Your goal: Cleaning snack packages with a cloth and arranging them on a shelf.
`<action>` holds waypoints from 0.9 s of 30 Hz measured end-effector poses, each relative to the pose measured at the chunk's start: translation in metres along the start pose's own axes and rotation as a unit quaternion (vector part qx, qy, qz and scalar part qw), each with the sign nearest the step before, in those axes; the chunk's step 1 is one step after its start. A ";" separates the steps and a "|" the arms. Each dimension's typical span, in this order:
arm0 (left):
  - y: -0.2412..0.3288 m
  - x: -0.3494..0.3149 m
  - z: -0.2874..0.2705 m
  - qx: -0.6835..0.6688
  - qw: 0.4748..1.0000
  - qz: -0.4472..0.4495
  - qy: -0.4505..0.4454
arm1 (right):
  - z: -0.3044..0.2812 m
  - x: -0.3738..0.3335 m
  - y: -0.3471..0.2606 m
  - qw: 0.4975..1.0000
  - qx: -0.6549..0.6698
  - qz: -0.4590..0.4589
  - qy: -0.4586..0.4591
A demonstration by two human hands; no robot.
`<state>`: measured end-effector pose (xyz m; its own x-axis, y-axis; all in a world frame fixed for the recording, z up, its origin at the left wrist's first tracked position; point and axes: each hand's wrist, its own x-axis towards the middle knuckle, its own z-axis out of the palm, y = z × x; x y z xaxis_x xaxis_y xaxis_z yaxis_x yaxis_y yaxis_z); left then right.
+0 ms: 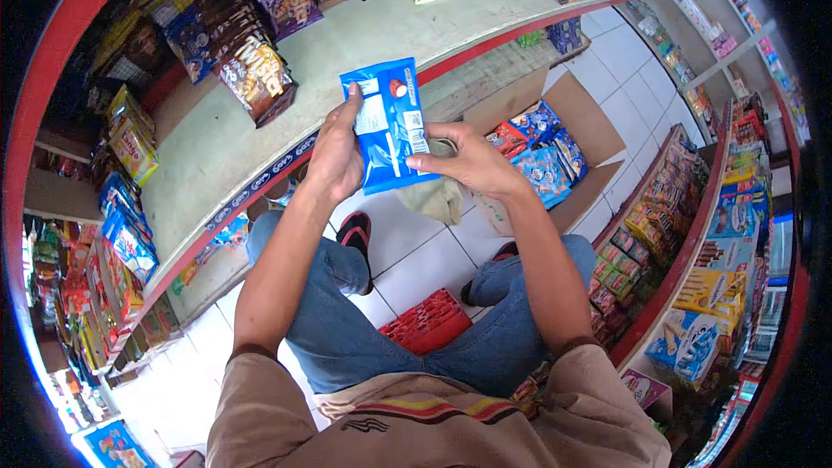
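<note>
A blue snack packet point(387, 126) is held up between both hands, its back with a barcode and white panels turned toward me. My left hand point(336, 149) grips the left edge, thumb on the front. On the right edge my right hand point(468, 159) pinches the packet, thumb near the lower corner and fingers behind it. Part of a greenish-grey cloth point(438, 199) shows below the packet and my right hand. Beyond my right hand an open cardboard box point(589, 117) stands on the floor, with blue and red snack packets point(546, 156) inside.
A pale shelf point(347, 48) with a red edge crosses the left and far side, bearing rows of snack packets point(257, 78). Under me is a red plastic crate or stool point(426, 321) on white tiles. Another stocked shelf point(667, 234) runs along my right.
</note>
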<state>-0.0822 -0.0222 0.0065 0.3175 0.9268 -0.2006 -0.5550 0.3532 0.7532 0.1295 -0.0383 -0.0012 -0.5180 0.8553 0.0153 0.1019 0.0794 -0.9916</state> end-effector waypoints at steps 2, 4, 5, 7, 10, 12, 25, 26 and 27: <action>-0.006 0.002 0.001 0.001 1.000 0.018 0.022 | -0.001 -0.002 0.002 1.000 -0.001 0.002 -0.006; -0.009 0.003 0.007 0.014 0.998 0.049 0.046 | -0.006 -0.005 0.000 1.000 -0.001 0.006 -0.008; -0.010 0.004 0.005 0.014 0.998 0.047 0.045 | -0.012 -0.008 -0.003 0.998 -0.034 0.022 0.038; -0.012 0.007 0.000 0.116 0.992 0.052 0.007 | -0.021 -0.009 -0.003 0.993 -0.067 0.040 0.087; -0.018 0.002 0.004 0.162 0.985 0.050 0.002 | -0.028 -0.008 -0.001 0.970 -0.034 -0.002 0.241; -0.020 0.001 0.007 0.183 0.982 0.039 -0.012 | -0.028 -0.007 0.002 0.967 -0.032 -0.033 0.251; -0.030 0.012 -0.005 0.230 0.971 0.061 -0.026 | -0.033 -0.010 0.000 0.963 -0.093 -0.043 0.250; -0.029 0.013 -0.002 0.217 0.974 0.064 -0.001 | -0.034 -0.012 0.003 0.962 -0.093 -0.042 0.252; -0.027 0.013 0.001 0.216 0.974 0.062 -0.003 | -0.036 -0.014 0.009 0.973 -0.086 -0.020 0.215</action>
<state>-0.0621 -0.0193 -0.0152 0.2728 0.9580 -0.0881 -0.2145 0.1498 0.9652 0.1677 -0.0310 -0.0053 -0.1243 0.9821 0.1417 0.2491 0.1691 -0.9536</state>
